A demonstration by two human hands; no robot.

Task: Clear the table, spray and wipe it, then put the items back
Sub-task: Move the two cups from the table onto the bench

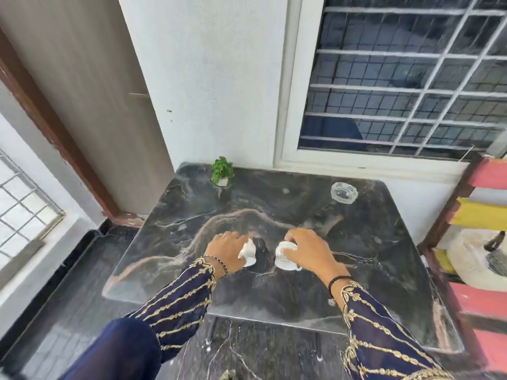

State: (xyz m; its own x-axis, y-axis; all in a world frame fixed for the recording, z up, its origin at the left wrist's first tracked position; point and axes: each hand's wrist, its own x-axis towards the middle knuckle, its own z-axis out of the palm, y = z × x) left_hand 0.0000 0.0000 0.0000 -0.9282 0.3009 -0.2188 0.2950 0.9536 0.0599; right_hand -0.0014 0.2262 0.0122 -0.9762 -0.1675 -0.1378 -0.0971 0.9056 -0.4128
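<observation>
Head camera looks down on two white cups near the middle of a dark marble table (pixel 274 292). One cup (pixel 285 255) sits under the right hand (pixel 307 249), whose fingers curl over its rim and grip it; its handle pokes out toward the near side. The other cup (pixel 249 253) is tilted and blurred, clasped in the closed left hand (pixel 227 249). Both wrists wear thin bracelets above navy sleeves with gold stitching. Farther back, a small green plant (pixel 222 171) in a white pot stands at the far left corner, and a clear glass ashtray (pixel 344 192) sits toward the far right. Behind the table are a white wall and a barred window (pixel 406 78); a pink and yellow slatted bench (pixel 482 204) stands to the right.
</observation>
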